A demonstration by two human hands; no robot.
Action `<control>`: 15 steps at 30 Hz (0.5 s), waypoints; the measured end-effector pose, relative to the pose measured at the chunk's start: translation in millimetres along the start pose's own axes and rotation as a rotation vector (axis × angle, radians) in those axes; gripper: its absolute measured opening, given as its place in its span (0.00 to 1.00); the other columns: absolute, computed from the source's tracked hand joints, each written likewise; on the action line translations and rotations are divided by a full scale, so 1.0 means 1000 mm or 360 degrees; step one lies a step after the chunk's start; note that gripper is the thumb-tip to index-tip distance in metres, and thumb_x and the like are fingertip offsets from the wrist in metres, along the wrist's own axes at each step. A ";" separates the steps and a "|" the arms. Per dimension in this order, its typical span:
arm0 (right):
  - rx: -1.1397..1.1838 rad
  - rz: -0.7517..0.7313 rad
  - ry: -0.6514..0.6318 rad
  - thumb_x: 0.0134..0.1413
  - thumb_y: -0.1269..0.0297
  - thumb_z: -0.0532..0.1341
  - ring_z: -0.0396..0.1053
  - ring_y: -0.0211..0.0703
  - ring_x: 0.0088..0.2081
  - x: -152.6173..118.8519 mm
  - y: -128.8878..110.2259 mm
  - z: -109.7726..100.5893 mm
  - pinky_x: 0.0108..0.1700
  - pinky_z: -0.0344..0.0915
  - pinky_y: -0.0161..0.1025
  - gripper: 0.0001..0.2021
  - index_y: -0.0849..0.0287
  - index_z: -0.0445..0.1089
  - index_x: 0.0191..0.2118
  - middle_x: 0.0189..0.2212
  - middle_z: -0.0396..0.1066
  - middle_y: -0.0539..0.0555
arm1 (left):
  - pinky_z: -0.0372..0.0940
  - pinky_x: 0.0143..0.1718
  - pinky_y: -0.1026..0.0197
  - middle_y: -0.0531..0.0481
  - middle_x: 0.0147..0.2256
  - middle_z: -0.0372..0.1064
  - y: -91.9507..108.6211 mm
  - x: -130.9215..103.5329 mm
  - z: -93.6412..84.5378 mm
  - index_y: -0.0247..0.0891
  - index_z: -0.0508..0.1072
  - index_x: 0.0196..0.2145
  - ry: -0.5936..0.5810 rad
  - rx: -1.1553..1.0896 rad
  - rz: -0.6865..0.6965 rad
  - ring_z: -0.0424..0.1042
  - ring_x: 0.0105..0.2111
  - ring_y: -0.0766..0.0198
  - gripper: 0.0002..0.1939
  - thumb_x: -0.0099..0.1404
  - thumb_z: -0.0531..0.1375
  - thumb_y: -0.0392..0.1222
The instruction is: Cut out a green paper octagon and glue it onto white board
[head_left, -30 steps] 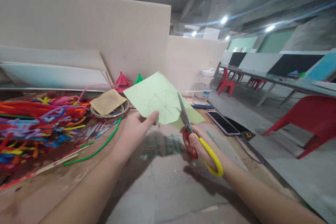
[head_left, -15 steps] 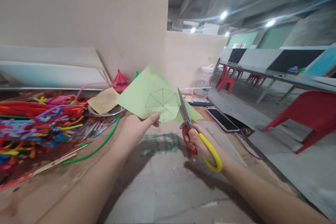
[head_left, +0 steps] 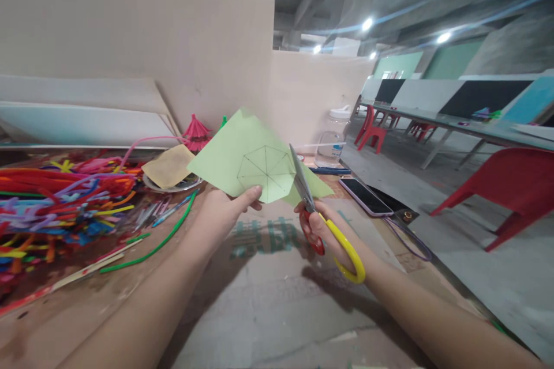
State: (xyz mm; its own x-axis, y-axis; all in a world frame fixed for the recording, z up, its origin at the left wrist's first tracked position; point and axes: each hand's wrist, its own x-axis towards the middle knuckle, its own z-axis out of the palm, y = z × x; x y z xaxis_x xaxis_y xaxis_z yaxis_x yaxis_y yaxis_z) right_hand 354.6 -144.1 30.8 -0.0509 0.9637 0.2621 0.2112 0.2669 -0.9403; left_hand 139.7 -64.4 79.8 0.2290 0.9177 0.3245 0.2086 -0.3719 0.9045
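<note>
A light green sheet of paper (head_left: 234,155) is held up over the table by my left hand (head_left: 236,204), its thumb on the front near the lower edge. An octagon with lines crossing at its middle is drawn on the sheet. My right hand (head_left: 322,222) is closed around scissors (head_left: 306,184) with one yellow and one red handle. Their blades point up and lie at the octagon's right side, where the paper is partly cut. The cut flap of paper hangs to the right, behind the blades.
Colourful pipe cleaners (head_left: 64,202) are heaped on the left. Behind stand a plate (head_left: 173,187) with a yellowish paper piece, a pink pleated paper ornament (head_left: 197,132) and a clear bottle (head_left: 331,141). A phone (head_left: 366,196) lies at the right edge. A red chair (head_left: 515,184) stands beyond.
The paper, hands and scissors look almost the same. The whole view has shifted very slightly, and the blades have barely moved against the paper.
</note>
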 end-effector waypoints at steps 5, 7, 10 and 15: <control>-0.0007 -0.0003 0.0015 0.62 0.34 0.54 0.56 0.37 0.23 0.000 -0.001 0.001 0.26 0.57 0.37 0.27 0.55 0.66 0.44 0.25 0.60 0.47 | 0.64 0.32 0.59 0.47 0.28 0.78 -0.002 0.001 -0.001 0.38 0.77 0.30 -0.0020 0.0009 0.0015 0.72 0.29 0.56 0.14 0.61 0.64 0.52; 0.0009 0.0018 0.0011 0.62 0.34 0.54 0.56 0.37 0.23 -0.001 -0.002 0.001 0.26 0.57 0.38 0.27 0.56 0.66 0.45 0.25 0.60 0.47 | 0.63 0.32 0.59 0.47 0.27 0.77 -0.002 0.002 -0.002 0.38 0.76 0.30 -0.0041 -0.0001 0.0002 0.72 0.29 0.57 0.14 0.61 0.64 0.52; 0.0015 0.0028 0.0028 0.62 0.35 0.54 0.56 0.37 0.23 -0.001 -0.002 0.001 0.26 0.56 0.38 0.26 0.55 0.65 0.46 0.25 0.60 0.46 | 0.63 0.31 0.59 0.48 0.27 0.77 -0.002 0.003 -0.002 0.38 0.76 0.31 -0.0054 -0.0032 -0.0019 0.72 0.29 0.57 0.13 0.60 0.65 0.52; 0.0053 0.0039 -0.0018 0.62 0.35 0.54 0.54 0.36 0.23 -0.002 -0.001 0.001 0.25 0.54 0.37 0.26 0.54 0.65 0.45 0.25 0.58 0.46 | 0.63 0.30 0.60 0.49 0.26 0.77 -0.003 0.005 -0.003 0.38 0.76 0.32 -0.0063 -0.0046 -0.0020 0.72 0.29 0.57 0.14 0.60 0.66 0.52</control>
State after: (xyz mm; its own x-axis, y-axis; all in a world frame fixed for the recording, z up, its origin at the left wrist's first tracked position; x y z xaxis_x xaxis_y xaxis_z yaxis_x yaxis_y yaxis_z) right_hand 353.4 -145.8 31.3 -0.0574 0.9698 0.2369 0.1799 0.2434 -0.9531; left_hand 137.1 -58.5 79.9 0.2643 0.9158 0.3025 0.1841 -0.3557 0.9163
